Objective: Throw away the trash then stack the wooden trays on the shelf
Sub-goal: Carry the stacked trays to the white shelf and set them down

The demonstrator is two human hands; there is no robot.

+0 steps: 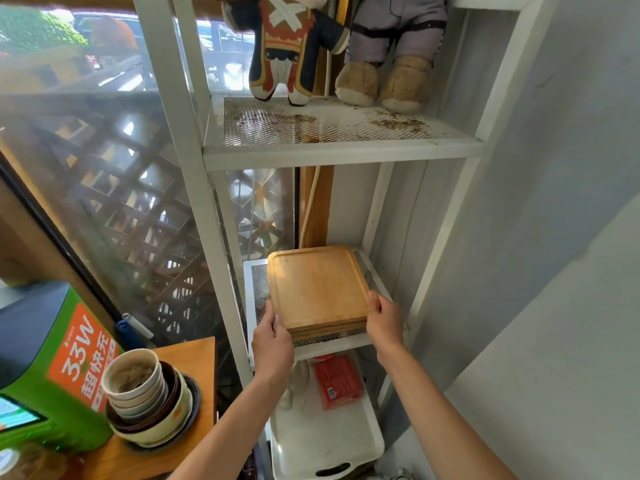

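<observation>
I observe the stack of wooden trays [317,289] lying flat on the middle mesh shelf [258,299] of a white metal rack [173,109], its near edge close to the shelf's front lip. My left hand [272,341] grips the stack's near-left corner, fingers [277,322] closed against the edge. My right hand [384,322] holds the near-right corner, thumb on the rim and fingers wrapped around the side. The layered edges visible at the front show more than one tray; I cannot tell the exact count. On the upper shelf stand two plush toys [287,50]. Below the trays, a red packet [337,381] lies in a white plastic tray [325,441]. To the left, a wooden bench [187,355] carries a stack of bowls [149,396] beside a green charging kiosk [52,372].
</observation>
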